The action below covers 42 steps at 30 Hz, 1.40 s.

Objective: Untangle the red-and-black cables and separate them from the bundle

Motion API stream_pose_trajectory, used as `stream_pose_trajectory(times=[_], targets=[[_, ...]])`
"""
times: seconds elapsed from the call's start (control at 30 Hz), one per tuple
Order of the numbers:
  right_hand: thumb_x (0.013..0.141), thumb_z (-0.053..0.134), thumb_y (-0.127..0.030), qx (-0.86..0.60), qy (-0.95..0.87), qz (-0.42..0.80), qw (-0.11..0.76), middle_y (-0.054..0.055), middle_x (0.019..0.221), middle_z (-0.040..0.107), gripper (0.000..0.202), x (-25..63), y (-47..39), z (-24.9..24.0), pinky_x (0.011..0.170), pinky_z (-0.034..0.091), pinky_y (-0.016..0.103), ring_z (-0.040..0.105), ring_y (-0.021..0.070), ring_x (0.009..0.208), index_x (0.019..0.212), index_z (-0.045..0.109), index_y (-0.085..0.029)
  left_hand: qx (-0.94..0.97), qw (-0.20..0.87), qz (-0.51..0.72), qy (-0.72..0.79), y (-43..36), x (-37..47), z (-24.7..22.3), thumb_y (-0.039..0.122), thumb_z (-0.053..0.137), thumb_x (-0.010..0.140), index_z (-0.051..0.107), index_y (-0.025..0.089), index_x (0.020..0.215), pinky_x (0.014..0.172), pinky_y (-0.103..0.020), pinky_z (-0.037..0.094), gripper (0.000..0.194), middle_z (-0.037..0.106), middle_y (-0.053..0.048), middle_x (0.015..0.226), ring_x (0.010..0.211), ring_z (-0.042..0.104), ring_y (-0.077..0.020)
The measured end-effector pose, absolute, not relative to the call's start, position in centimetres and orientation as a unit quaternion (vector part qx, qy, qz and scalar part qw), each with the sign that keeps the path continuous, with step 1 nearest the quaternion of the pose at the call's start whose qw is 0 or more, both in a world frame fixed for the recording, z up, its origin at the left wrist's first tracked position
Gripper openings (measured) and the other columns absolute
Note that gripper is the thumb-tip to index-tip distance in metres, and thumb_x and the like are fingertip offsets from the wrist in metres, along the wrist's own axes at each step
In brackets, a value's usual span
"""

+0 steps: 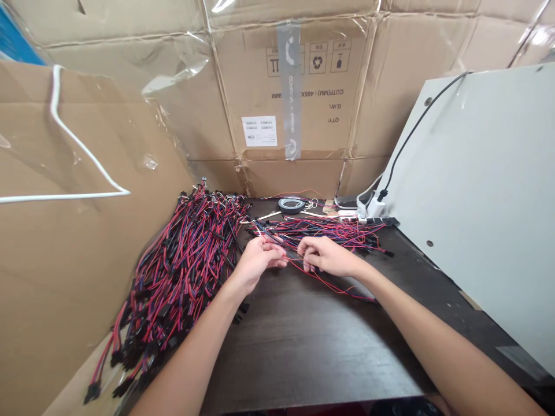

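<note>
Between thumb and fingers, my left hand (pixel 262 258) pinches a wire harness (pixel 323 281) of thin red and dark wires. The harness trails to the right across the dark table, passing below my right hand (pixel 323 256). That hand's fingers are curled close to the wires; whether they grip one is hidden. Just behind both hands lies a flat bundle of red and black wires (pixel 299 228) with black connectors. Left of my left hand rises a large heap of similar wire harnesses (pixel 186 260).
A roll of black tape (pixel 291 205) lies at the back. White plugs (pixel 375 205) with cables stand at the back right beside a white panel (pixel 481 190). Cardboard (pixel 225 86) walls the back and left. The dark tabletop (pixel 312 352) extends toward me.
</note>
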State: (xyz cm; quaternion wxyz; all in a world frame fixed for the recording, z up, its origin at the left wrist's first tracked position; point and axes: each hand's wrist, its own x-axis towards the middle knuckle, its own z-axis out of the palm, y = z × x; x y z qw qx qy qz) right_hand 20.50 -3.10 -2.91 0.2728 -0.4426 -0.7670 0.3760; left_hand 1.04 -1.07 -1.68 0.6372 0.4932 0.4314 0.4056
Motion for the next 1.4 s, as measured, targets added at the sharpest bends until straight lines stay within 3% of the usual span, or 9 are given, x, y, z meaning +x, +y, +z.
stream_pose_trajectory(times=[0.27, 0.43, 0.67, 0.97, 1.17, 1.4], targets=[[0.076, 0.042, -0.002, -0.442, -0.770, 0.376, 0.266, -0.002, 0.064, 0.062, 0.018, 20.47, -3.12, -2.75, 0.056, 0.044, 0.022, 0.056, 0.0102, 0.054, 0.078, 0.050, -0.018, 0.494, 0.647, 0.393, 0.427, -1.05, 1.13, -1.91, -0.002, 0.064, 0.060, 0.055, 0.010, 0.077, 0.054, -0.025, 0.058, 0.022, 0.066, -0.004, 0.065, 0.055, 0.066, -0.0163], [0.081, 0.058, -0.017, -0.443, -0.782, 0.347, 0.267, -0.001, 0.066, 0.061, 0.003, 20.38, -3.05, -2.89, 0.060, 0.043, 0.023, 0.056, 0.0117, 0.059, 0.078, 0.059, -0.016, 0.496, 0.647, 0.390, 0.428, -1.00, 1.07, -2.01, -0.003, 0.061, 0.060, 0.056, 0.009, 0.079, 0.056, -0.025, 0.058, 0.023, 0.066, -0.005, 0.066, 0.054, 0.066, -0.0161], [0.075, 0.054, -0.003, -0.464, -0.797, 0.273, 0.274, -0.003, 0.061, 0.055, 0.015, 20.13, -2.85, -3.11, 0.062, 0.037, 0.023, 0.048, 0.0099, 0.058, 0.068, 0.059, -0.016, 0.505, 0.641, 0.392, 0.425, -0.93, 1.10, -2.28, 0.000, 0.064, 0.058, 0.053, 0.010, 0.077, 0.052, -0.024, 0.057, 0.024, 0.065, -0.003, 0.067, 0.056, 0.066, -0.0162], [0.071, 0.051, -0.001, -0.483, -0.798, 0.241, 0.268, -0.004, 0.058, 0.052, 0.016, 20.24, -2.92, -3.11, 0.060, 0.034, 0.023, 0.045, 0.0096, 0.055, 0.068, 0.055, -0.016, 0.516, 0.649, 0.373, 0.417, -1.06, 1.03, -1.70, 0.007, 0.068, 0.058, 0.055, 0.010, 0.087, 0.038, -0.017, 0.044, 0.032, 0.064, -0.003, 0.067, 0.046, 0.059, -0.0122], [0.063, 0.049, 0.000, -0.481, -0.797, 0.255, 0.263, -0.005, 0.060, 0.051, 0.018, 20.35, -2.95, -3.13, 0.058, 0.033, 0.022, 0.045, 0.0097, 0.056, 0.068, 0.051, -0.017, 0.513, 0.653, 0.370, 0.415, -0.98, 0.96, -1.67, 0.014, 0.070, 0.065, 0.056, 0.010, 0.095, 0.036, -0.016, 0.043, 0.033, 0.063, -0.003, 0.066, 0.045, 0.057, -0.0106], [0.061, 0.049, -0.001, -0.472, -0.794, 0.285, 0.256, -0.004, 0.066, 0.051, 0.020, 20.35, -3.00, -3.00, 0.058, 0.034, 0.022, 0.044, 0.0105, 0.060, 0.071, 0.046, -0.018, 0.499, 0.658, 0.383, 0.414, -1.02, 0.92, -1.63, 0.009, 0.070, 0.062, 0.055, 0.010, 0.097, 0.044, -0.018, 0.049, 0.038, 0.065, -0.003, 0.071, 0.052, 0.061, -0.0127]])
